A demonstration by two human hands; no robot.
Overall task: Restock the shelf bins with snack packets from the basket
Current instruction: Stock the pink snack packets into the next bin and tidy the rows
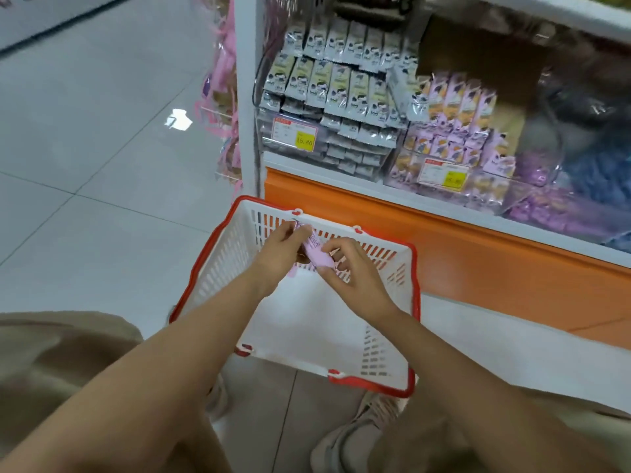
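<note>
A white plastic basket [218,268] with a red rim stands on the floor in front of the shelf. Above its far side, my left hand [281,250] grips pink snack packets [316,249]. My right hand [355,271] pinches the near end of the same packets. On the shelf above sit clear bins: a left bin [293,138] stacked with grey-and-cream packets and a middle bin [454,131] full of pink-purple packets like the ones I hold. The basket floor I can see holds nothing else.
An orange base panel [444,247] runs under the shelf. A white upright post [246,97] marks the shelf's left end, with pink goods [223,80] hanging beside it. Grey tiled floor [102,148] spreads to the left. My knees and shoes [351,435] are below the basket.
</note>
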